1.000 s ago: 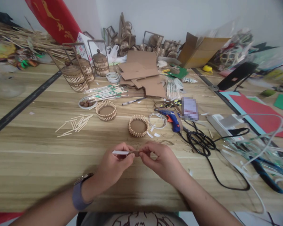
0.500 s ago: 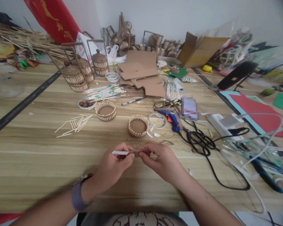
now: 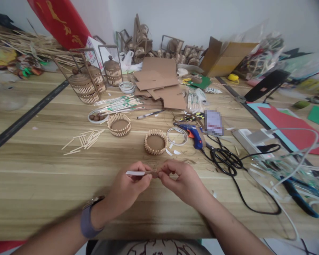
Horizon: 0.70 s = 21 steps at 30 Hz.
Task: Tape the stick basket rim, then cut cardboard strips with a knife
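Between my two hands is a narrow brown strip [image 3: 154,174], with a white tape-like end [image 3: 135,173] sticking out to the left. My left hand [image 3: 133,182] is closed, thumb and fingers pinching the strip. Fingertips of my right hand [image 3: 179,180] pinch its other end, close beside the left thumb. Just beyond them stands a round basket of short sticks [image 3: 156,142] with a brown base. A second stick basket [image 3: 119,125] is farther back to the left. Loose small sticks [image 3: 86,140] lie left of it.
A blue glue gun [image 3: 195,134] with a tangled black cord [image 3: 225,161] lies to the right, near a white ring [image 3: 177,136]. Brown cardboard sheets [image 3: 159,76] and finished lidded baskets [image 3: 82,85] stand behind. A power strip [image 3: 251,143] and blue-handled pliers [image 3: 299,196] are far right.
Both hands keep their pinch on the brown strip. The right fingertips have shifted very slightly to the right, showing a little more of the strip.
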Motion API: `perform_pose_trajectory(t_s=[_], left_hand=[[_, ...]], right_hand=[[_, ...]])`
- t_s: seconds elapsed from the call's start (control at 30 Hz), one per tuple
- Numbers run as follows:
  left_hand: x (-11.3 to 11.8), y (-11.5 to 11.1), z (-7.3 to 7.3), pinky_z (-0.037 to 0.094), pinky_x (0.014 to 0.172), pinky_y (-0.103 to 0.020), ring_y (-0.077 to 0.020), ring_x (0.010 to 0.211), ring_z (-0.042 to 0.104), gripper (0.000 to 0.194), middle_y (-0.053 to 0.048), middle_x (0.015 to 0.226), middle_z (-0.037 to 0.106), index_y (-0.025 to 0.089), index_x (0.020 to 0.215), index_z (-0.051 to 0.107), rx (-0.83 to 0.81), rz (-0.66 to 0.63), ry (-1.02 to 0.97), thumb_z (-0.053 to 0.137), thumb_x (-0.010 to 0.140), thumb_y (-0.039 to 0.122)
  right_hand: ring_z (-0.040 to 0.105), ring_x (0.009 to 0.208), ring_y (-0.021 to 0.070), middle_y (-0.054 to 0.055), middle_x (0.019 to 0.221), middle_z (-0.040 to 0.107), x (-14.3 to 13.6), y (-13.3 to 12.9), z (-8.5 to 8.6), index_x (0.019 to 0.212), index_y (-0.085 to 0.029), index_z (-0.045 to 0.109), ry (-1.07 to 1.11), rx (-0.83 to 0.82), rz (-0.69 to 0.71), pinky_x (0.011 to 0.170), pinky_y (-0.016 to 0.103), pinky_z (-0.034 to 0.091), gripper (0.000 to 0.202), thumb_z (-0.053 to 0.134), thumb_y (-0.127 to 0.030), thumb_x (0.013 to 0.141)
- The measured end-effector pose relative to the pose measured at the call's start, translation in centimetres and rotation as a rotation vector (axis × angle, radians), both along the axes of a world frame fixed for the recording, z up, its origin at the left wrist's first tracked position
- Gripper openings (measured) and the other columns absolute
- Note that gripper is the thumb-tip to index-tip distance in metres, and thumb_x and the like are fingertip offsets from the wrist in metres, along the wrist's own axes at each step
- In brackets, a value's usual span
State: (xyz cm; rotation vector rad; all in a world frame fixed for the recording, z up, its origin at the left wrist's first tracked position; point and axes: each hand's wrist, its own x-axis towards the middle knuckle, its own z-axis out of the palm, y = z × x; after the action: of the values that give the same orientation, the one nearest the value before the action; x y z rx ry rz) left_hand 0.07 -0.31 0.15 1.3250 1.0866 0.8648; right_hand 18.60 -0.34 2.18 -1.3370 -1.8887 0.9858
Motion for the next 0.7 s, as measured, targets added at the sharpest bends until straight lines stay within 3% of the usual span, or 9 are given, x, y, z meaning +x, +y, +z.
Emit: perform_pose_trajectory(t_s=[0.3,0.43,0.7], left_hand=[[0.1,0.1,-0.1,0.044,0.064,-0.025,-0.0146,0.070,0.055,0.025,-0.003,0.083,0.068,0.021,0.063,0.046,-0.025,-0.013,-0.063,0.063,0.077,0.033],[0.1,0.3,0.0,0.039,0.056,-0.024,-0.0116,0.061,0.050,0.026,-0.003,0.085,0.069,0.021,0.062,0.046,-0.062,0.002,-0.052,0.062,0.077,0.033],[0.0,0.7,-0.4,0.031,0.046,-0.021,-0.0070,0.047,0.040,0.029,0.004,0.064,0.060,0.022,0.063,0.038,-0.222,0.129,-0.206,0.063,0.072,0.033]], right_hand=[[0.050,0.059,0.0131,-0.002,0.063,0.054,0.0,-0.3,-0.3,0.066,-0.022,0.048,-0.195,0.263,-0.017,0.057,0.024,0.035,0.017,0.053,-0.010,0.078],[0.051,0.059,0.0139,-0.002,0.063,0.055,0.1,-0.1,-0.3,0.071,-0.022,0.049,-0.233,0.290,-0.039,0.055,0.025,0.034,0.014,0.049,-0.012,0.080],[0.054,0.056,0.0150,0.000,0.063,0.061,3.1,1.6,0.8,0.071,-0.023,0.052,-0.236,0.259,-0.287,0.052,0.026,0.037,0.013,0.049,-0.021,0.083]])
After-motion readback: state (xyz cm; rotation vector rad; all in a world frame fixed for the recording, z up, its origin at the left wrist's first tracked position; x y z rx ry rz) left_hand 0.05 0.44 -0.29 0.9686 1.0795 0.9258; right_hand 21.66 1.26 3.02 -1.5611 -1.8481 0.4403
